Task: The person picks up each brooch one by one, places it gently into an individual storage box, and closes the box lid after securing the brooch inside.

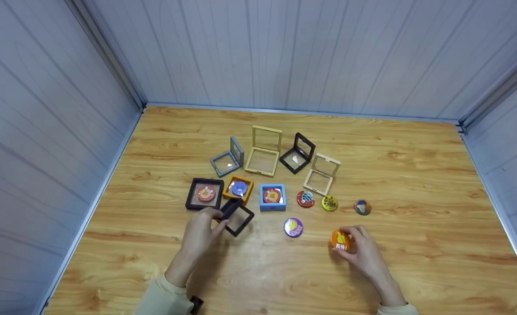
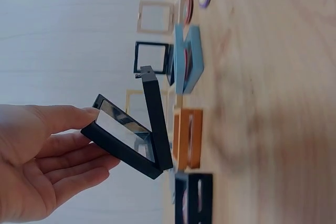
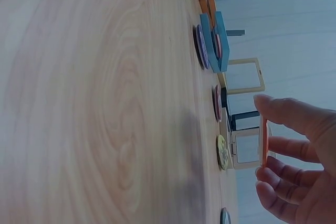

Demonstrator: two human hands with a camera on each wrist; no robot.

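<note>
Head cam: yr L hand (image 1: pixel 199 232) pinches a small black square plastic-looking frame (image 1: pixel 237 218) by one side, right by the orange square plastic-looking frame (image 1: pixel 249 192) & near a bigger black square frame (image 1: pixel 190 194) w/ a red badge inside. Yr R hand (image 1: pixel 365 253) pinches a glossy orange round badge (image 1: pixel 340 239) w/ yellow print, to the right of a glossy purple round badge (image 1: pixel 293 227); btw frames & R hand sits a lt-blue square plastic-looking frame (image 1: pixel 272 208) on the wood-grain table (image 1: pixel 267 271). L wrist cam: yr thumb's on one side of the small frame, fingers on the other; its hinged halves stand partly apart, in a V. R wrist cam: the orange badge shows edge-on btw yr thumb & fingertips, held clear of the table.
</note>
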